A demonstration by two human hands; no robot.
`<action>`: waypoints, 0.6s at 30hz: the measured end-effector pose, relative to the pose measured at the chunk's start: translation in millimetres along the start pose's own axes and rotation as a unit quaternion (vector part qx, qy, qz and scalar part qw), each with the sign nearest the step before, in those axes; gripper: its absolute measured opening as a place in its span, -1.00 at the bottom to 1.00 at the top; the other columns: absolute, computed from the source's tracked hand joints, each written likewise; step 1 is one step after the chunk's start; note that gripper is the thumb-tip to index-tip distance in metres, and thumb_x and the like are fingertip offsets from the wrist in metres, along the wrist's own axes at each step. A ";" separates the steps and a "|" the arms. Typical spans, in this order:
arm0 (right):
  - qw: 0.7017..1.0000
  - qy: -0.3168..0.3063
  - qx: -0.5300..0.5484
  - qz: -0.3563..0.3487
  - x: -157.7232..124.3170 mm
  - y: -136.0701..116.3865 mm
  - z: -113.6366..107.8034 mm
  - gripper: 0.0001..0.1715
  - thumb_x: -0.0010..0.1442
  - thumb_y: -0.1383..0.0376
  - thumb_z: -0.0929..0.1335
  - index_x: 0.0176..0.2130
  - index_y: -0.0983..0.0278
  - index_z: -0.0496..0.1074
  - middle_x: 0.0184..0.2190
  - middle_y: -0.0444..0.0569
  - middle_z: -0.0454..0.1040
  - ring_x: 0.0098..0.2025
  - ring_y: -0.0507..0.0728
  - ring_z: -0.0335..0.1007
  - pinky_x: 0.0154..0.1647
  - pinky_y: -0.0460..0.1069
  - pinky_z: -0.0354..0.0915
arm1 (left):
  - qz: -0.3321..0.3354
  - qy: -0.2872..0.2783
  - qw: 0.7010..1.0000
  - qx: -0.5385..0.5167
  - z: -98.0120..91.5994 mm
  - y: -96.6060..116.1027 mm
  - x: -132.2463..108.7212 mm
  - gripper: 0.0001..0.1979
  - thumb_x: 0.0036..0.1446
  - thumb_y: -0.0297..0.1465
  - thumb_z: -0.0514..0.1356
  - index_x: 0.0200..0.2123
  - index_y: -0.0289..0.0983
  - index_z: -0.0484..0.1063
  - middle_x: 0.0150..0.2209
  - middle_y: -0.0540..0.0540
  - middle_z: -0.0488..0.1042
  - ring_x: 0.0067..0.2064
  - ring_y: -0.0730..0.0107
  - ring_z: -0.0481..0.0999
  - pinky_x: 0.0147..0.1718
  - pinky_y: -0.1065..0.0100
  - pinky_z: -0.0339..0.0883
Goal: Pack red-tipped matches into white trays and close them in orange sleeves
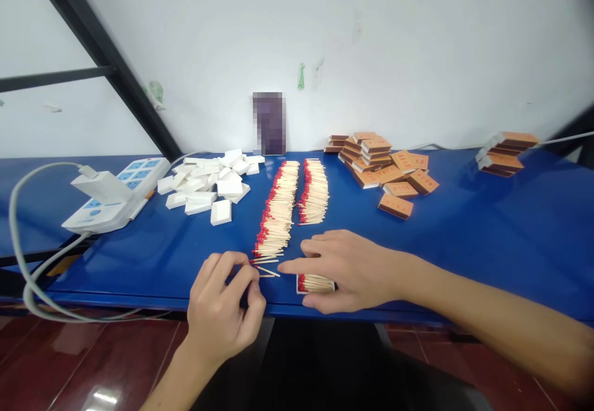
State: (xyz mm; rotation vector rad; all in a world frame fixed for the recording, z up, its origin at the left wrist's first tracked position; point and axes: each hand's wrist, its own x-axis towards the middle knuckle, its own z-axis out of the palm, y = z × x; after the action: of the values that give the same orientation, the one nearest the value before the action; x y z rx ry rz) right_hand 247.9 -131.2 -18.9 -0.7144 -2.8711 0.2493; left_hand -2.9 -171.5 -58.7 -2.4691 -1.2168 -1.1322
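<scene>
Left hand: curled at loose matches; hold, we cannot tell. Right hand: spread around tray. Matches best kept parallel.

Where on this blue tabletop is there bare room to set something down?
Right: between the orange matchboxes, the far-right stack and the right forearm. Left: between the power strip, white trays and left hand. Crowded: the middle, with match rows.

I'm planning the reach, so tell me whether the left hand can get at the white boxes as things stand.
Probably yes: the white boxes lie on the blue table beyond the left hand, and nothing appears to stand between them.
</scene>
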 end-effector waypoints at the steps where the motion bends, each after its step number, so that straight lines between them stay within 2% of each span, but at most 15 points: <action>1: 1.000 -0.003 0.002 -0.004 -0.3 0.0 -0.2 -0.46 0.35 0.00 0.29 0.22 0.13 0.38 -0.29 -0.07 0.39 -0.40 0.08 0.21 -0.36 -0.01 0.05 | -0.001 -0.003 1.000 0.001 0.1 -0.1 0.0 -0.87 0.16 -0.58 0.10 -0.39 -0.31 0.39 -0.32 -0.16 0.41 -0.33 0.26 0.31 -0.34 0.20 0.21; 7: 1.000 -0.014 0.022 -0.010 -1.1 -1.5 -3.7 -0.43 0.30 -0.01 0.32 0.22 0.11 0.40 -0.34 -0.09 0.33 -0.42 0.07 0.12 -0.38 -0.01 -0.02 | 0.019 -0.014 1.000 -0.010 0.7 -2.1 -1.4 -0.82 0.16 -0.61 0.08 -0.24 -0.32 0.44 -0.34 -0.13 0.44 -0.36 0.29 0.31 -0.37 0.23 0.22; 12: 0.999 -0.036 0.023 -0.003 -0.5 -4.0 -6.6 -0.43 0.29 0.03 0.33 0.23 0.12 0.37 -0.31 -0.09 0.33 -0.41 0.07 0.14 -0.37 -0.01 0.00 | 0.036 -0.012 0.999 -0.017 1.2 -3.4 -5.1 -0.80 0.16 -0.63 0.10 -0.26 -0.32 0.47 -0.31 -0.14 0.47 -0.33 0.28 0.34 -0.34 0.22 0.25; 18: 0.999 -0.039 0.022 0.002 0.5 -4.4 -6.8 -0.42 0.30 0.03 0.33 0.25 0.11 0.35 -0.31 -0.08 0.32 -0.40 0.08 0.15 -0.36 -0.01 -0.01 | 0.041 -0.005 0.999 -0.014 3.6 -3.3 -4.7 -0.77 0.15 -0.62 0.11 -0.18 -0.33 0.49 -0.26 -0.18 0.44 -0.28 0.23 0.38 -0.30 0.19 0.29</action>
State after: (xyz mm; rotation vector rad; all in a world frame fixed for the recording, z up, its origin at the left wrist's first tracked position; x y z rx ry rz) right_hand 246.9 -134.0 -11.4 -0.7168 -2.9286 0.3472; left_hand -5.1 -170.6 -65.0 -2.5217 -1.0995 -1.1244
